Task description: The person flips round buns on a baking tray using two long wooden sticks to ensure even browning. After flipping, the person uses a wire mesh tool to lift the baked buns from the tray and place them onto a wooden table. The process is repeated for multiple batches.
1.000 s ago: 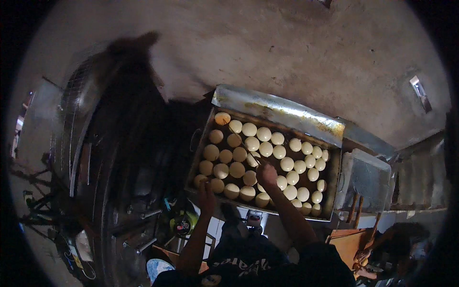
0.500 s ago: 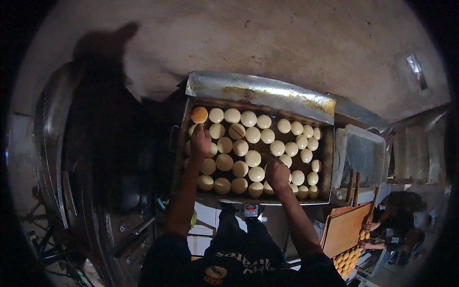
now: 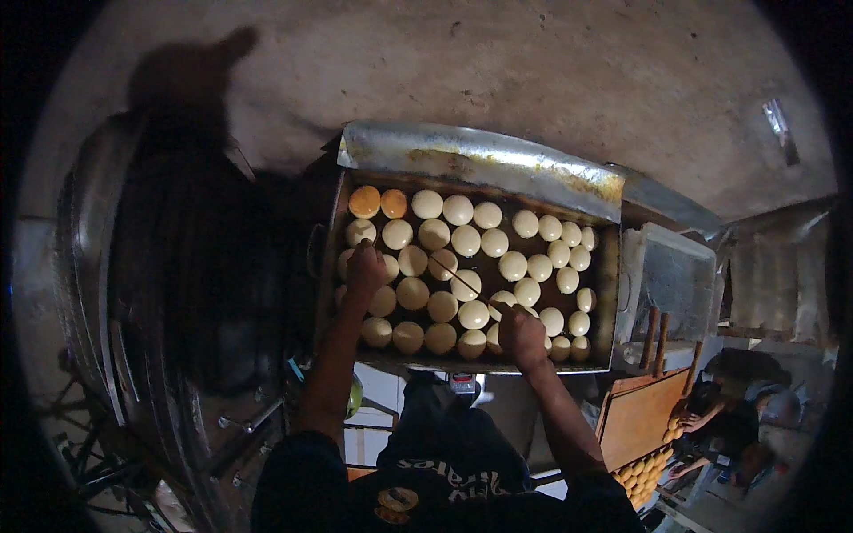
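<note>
In the head view, one dark tray (image 3: pixel 330 258) is seen at centre, filled with roughly thirty-five pale round dough balls (image 3: pixel 458 210); two orange ones (image 3: pixel 364 202) lie at its eleven o'clock corner. The left hand (image 3: pixel 366 267) is closed upon a ball at nine o'clock. The right hand (image 3: pixel 522 335), at five o'clock, is clamped on one thin stick (image 3: pixel 455 277).

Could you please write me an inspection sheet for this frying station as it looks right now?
Surface: dark rectangular tray with metal back guard.
Job's things: rows of pale round dough balls; two browner ones at far left corner.
Clutter: thin stick across the balls.
Grippers: left hand on the balls; right hand gripping the stick.
Cables: nothing seen.
Surroundings: large metal drum on the left; another person by a board of browned balls on the right.
</note>
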